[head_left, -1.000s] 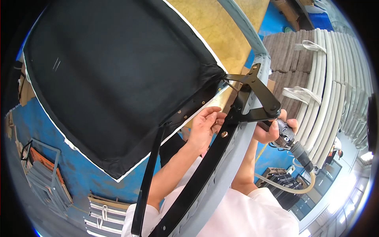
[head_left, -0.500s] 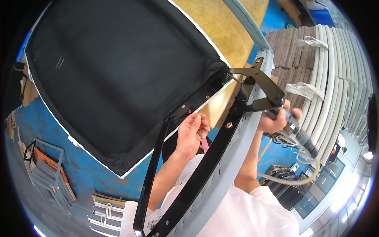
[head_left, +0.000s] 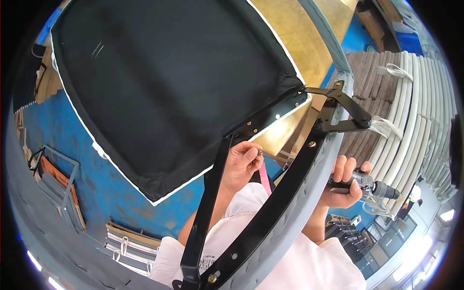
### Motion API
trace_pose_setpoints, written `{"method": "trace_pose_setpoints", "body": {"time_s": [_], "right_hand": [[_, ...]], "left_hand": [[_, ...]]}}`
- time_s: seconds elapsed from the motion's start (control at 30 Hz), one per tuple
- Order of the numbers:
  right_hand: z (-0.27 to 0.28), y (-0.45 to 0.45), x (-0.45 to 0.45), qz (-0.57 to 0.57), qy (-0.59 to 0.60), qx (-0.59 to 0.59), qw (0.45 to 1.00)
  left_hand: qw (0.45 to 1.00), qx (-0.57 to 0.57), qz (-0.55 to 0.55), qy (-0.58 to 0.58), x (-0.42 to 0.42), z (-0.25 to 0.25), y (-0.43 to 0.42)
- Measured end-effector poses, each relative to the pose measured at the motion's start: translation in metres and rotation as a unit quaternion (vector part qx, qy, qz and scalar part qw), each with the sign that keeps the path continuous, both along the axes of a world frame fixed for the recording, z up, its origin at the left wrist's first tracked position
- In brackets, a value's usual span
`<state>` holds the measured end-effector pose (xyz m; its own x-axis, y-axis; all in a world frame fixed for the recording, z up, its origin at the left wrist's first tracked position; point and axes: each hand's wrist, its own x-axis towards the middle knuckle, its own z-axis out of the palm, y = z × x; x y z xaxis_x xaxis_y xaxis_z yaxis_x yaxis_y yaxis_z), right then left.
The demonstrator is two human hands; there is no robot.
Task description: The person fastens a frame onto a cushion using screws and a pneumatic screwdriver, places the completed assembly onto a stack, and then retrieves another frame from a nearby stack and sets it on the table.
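My left hand (head_left: 240, 166) is closed in a pinch on a small dark metal piece (head_left: 261, 153), perhaps a screw; its shape is mostly hidden. It is just below the black metal bracket (head_left: 258, 121) on the edge of the black fabric-covered panel (head_left: 169, 87). My right hand (head_left: 345, 183) is wrapped round an air screwdriver (head_left: 369, 183), beyond the grey padded frame (head_left: 295, 208). A black metal bar (head_left: 270, 205) with brass-coloured screws runs along that frame. Hinged black arms (head_left: 355, 108) link bar and panel at the top, and a black strut (head_left: 210, 212) crosses before my left forearm.
Tall stacks of grey padded pieces (head_left: 406, 125) with white straps stand at the right. A yellowish tabletop (head_left: 309, 38) lies under the panel. Grey frames (head_left: 60, 188) and bundled white-edged pieces (head_left: 128, 251) rest on the blue floor (head_left: 130, 193).
The view has shifted, so the panel and frame sit further right. My right hand has lowered beside the frame with the air screwdriver; my left hand stays near the bracket, its small metal piece now visible.
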<state>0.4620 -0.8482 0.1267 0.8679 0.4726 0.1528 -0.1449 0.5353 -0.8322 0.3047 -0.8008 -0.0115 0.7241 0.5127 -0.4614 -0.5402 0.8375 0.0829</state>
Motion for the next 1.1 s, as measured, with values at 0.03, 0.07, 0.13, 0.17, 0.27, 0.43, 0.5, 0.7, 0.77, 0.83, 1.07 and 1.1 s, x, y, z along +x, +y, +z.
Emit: {"method": "trace_pose_setpoints", "body": {"time_s": [0.03, 0.07, 0.13, 0.17, 0.27, 0.43, 0.5, 0.7, 0.77, 0.83, 1.07, 1.1], "right_hand": [[0.0, 0.0, -0.001, 0.016, -0.003, -0.001, 1.0], [0.001, 0.0, -0.003, 0.016, -0.003, -0.003, 1.0], [0.003, 0.003, -0.007, 0.036, 0.002, -0.001, 0.999], [0.003, 0.004, -0.012, 0.035, 0.001, -0.003, 0.999], [0.001, 0.009, -0.027, 0.014, -0.053, -0.024, 0.998], [0.005, 0.002, -0.038, 0.05, -0.068, -0.034, 0.996], [-0.001, -0.002, -0.041, 0.134, -0.127, -0.02, 0.983], [-0.01, -0.003, -0.041, 0.204, -0.194, -0.069, 0.957], [-0.021, 0.002, -0.042, 0.208, -0.192, -0.078, 0.956], [-0.027, 0.003, -0.038, 0.213, -0.182, -0.087, 0.956], [-0.028, -0.001, -0.039, 0.228, -0.166, -0.105, 0.954], [-0.028, -0.001, -0.039, 0.231, -0.162, -0.103, 0.954]], "left_hand": [[1.0, 0.011, -0.011, 0.001, -0.005, -0.001, 0.001], [0.998, 0.05, -0.022, -0.016, -0.011, -0.004, 0.002], [0.996, 0.084, -0.037, -0.021, -0.022, -0.01, 0.006], [0.991, 0.118, -0.053, -0.026, -0.026, -0.012, 0.006], [0.996, 0.076, -0.046, -0.005, -0.03, -0.012, 0.003], [0.999, 0.035, -0.023, -0.001, -0.022, -0.009, -0.004], [0.998, -0.059, 0.036, 0.0, -0.011, -0.006, -0.007], [0.989, -0.131, 0.049, 0.038, -0.001, 0.007, 0.001], [0.989, -0.135, 0.05, 0.045, -0.001, 0.005, 0.002], [0.988, -0.139, 0.046, 0.039, -0.003, 0.008, 0.002], [0.992, -0.121, 0.023, 0.033, -0.01, 0.01, 0.001], [0.993, -0.112, 0.011, 0.045, -0.012, 0.012, 0.001]]}}
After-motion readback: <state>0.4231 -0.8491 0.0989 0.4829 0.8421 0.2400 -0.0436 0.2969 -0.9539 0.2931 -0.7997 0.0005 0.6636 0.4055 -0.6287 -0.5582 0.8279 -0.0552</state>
